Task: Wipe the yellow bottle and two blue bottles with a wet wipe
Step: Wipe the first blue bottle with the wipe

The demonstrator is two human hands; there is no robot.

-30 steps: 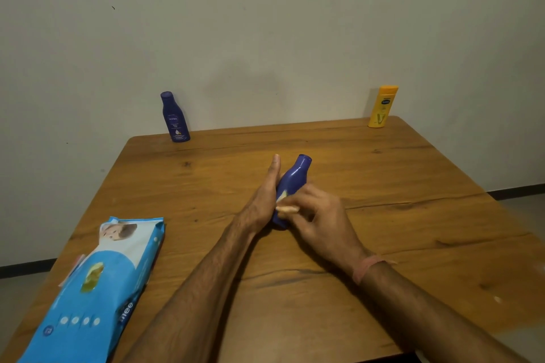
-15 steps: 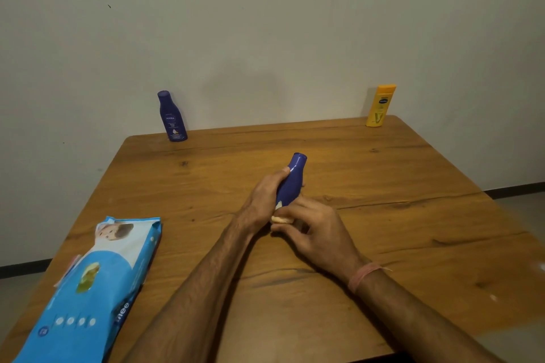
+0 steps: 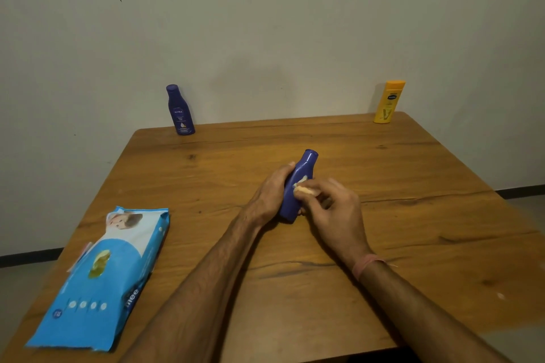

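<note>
Blue bottle (image 3: 296,186) in the middle of the worktop (image 3: 383,180) is what we see being handled: it leans with its cap pointing away from us and its base low, near the wood. Our left hand (image 3: 272,193) curls round its left side, that grip closed on the bottle. Our right hand (image 3: 336,215) pinches a small wad of wet wipe (image 3: 303,188) and presses it against the bottle's body, that grip closed on the wipe. A second blue bottle (image 3: 180,110) stands upright at the far left edge by the wall, and the yellow bottle (image 3: 389,102) stands upright at the far right corner, both well apart from our hands. A blue pack of wipes (image 3: 103,277) lies flat at the near left.
</note>
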